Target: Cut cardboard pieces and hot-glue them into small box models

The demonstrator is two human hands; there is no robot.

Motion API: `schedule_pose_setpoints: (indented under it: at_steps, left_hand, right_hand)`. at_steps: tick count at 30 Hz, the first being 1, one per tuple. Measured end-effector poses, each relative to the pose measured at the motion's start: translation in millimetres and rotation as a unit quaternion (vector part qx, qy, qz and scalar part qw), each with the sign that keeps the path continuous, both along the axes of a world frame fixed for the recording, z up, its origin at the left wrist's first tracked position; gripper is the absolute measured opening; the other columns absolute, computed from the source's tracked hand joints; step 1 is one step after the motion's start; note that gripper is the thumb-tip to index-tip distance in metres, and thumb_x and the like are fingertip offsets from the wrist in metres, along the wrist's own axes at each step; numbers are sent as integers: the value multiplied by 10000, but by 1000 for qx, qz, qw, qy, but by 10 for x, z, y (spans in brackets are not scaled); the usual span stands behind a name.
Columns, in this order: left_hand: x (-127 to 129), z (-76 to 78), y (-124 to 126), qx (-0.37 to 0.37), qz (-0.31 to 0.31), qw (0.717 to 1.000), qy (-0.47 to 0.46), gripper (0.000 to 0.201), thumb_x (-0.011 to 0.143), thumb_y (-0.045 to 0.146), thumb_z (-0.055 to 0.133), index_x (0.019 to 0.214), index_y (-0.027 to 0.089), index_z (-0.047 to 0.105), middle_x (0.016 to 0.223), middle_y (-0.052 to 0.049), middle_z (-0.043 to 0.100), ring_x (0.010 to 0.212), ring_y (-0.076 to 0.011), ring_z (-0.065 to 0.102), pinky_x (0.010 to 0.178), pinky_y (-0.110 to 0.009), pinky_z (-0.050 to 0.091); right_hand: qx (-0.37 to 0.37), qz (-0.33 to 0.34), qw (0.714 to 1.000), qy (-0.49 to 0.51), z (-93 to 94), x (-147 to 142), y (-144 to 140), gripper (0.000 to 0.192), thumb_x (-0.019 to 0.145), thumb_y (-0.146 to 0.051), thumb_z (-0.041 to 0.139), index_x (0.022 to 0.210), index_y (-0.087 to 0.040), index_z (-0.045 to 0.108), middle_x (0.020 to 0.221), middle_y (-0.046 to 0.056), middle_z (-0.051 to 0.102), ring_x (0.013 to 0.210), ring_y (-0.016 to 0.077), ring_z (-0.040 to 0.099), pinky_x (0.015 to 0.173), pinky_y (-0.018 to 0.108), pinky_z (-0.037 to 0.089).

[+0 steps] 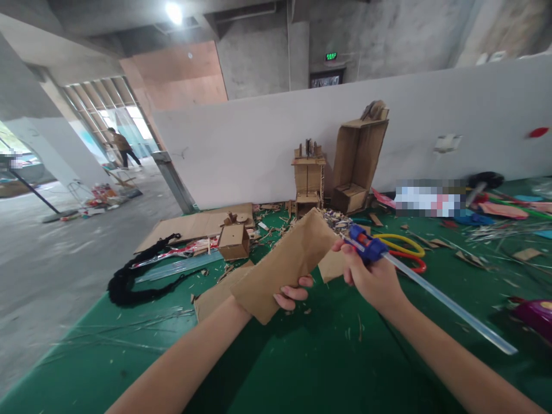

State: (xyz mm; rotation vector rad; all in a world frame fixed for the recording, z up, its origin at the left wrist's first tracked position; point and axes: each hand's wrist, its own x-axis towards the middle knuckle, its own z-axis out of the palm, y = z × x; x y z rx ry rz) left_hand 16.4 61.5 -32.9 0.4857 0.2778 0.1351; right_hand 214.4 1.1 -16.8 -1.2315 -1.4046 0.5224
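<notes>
My left hand (292, 293) is closed around a bent strip of brown cardboard (284, 256), its fingertips curling over the lower edge while the palm is hidden behind it. In my right hand (375, 282) is a blue hot glue gun (365, 244), gripped with the nozzle towards the cardboard's far right end. A long clear glue stick (448, 305) juts out of the gun's back, down to the right. Whether the nozzle touches the cardboard I cannot tell. Beneath the two hands, another cardboard piece (330, 267) lies on the green table (328, 356).
Two upright cardboard structures, a narrow one (309, 178) and a tall one (357, 155), stand against the white partition (241, 149). A small cardboard box (233, 241) and a black yarn bundle (129, 287) lie left. Yellow tubing (405, 244) and scraps lie right. A person (123, 146) is far left.
</notes>
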Motion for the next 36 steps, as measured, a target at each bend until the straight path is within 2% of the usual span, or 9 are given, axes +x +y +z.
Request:
schedule_pose_setpoints:
  at_steps: [4, 11, 16, 23, 26, 30, 33, 36]
  left_hand:
    - [26, -42, 41, -9, -64, 997, -32, 514, 773, 673, 352, 809, 179, 488, 558, 5, 351, 386, -88, 230, 308, -220, 105]
    - [-48, -37, -6, -10, 13, 1000, -12, 355, 829, 502, 407, 894, 164, 493, 711, -39, 445, 445, -89, 318, 332, -200, 135]
    - [-71, -42, 15, -9, -7, 1000, -12, 266, 811, 420, 459, 882, 166, 492, 750, -39, 442, 476, -90, 332, 345, -198, 172]
    - [-85, -14, -22, 34, 22, 999, 10, 266, 773, 391, 507, 820, 130, 526, 758, -41, 424, 491, -74, 289, 375, -176, 174]
    - [-95, -4, -34, 49, 22, 999, 3, 278, 759, 394, 522, 828, 126, 548, 760, -55, 446, 499, -81, 301, 381, -185, 175]
    - [-103, -1, -55, 51, 37, 998, -4, 223, 759, 345, 540, 803, 128, 570, 728, -53, 461, 511, -86, 335, 389, -181, 193]
    - [-103, 7, -73, 50, 48, 998, -10, 204, 761, 331, 543, 787, 131, 573, 710, -43, 455, 511, -84, 340, 394, -172, 203]
    - [-96, 23, -82, 41, 36, 999, -5, 239, 767, 344, 537, 841, 119, 570, 738, -42, 452, 506, -79, 327, 384, -169, 199]
  right_hand:
    - [3, -4, 1000, -15, 19, 44, 22, 388, 815, -537, 490, 747, -164, 571, 367, -41, 466, 338, 124, 479, 394, 244, 412]
    - [-10, 7, 998, -65, 7, -19, -14, 411, 803, -564, 465, 616, -203, 525, 355, -31, 449, 339, 129, 474, 376, 243, 395]
    - [8, 34, 994, -104, -10, -72, -40, 417, 783, -530, 517, 504, -227, 452, 387, -16, 469, 395, 138, 495, 387, 240, 388]
    - [29, 124, 982, -142, -64, -140, -113, 206, 805, -364, 573, 669, -210, 587, 569, -11, 601, 532, 147, 582, 510, 230, 466]
    - [14, 164, 978, -129, -45, -169, -150, 157, 804, -346, 588, 762, -201, 628, 678, 11, 669, 615, 164, 630, 549, 231, 493]
    - [-29, 232, 967, -103, -29, -214, -189, 184, 800, -352, 602, 878, -188, 635, 804, 41, 711, 783, 206, 675, 645, 248, 528]
    - [-32, 244, 965, -89, -57, -220, -189, 181, 805, -343, 596, 887, -184, 625, 828, 53, 714, 821, 214, 679, 680, 258, 534]
    - [-2, 215, 974, -76, -84, -184, -162, 134, 802, -302, 596, 869, -191, 626, 819, 44, 710, 760, 198, 682, 656, 249, 531]
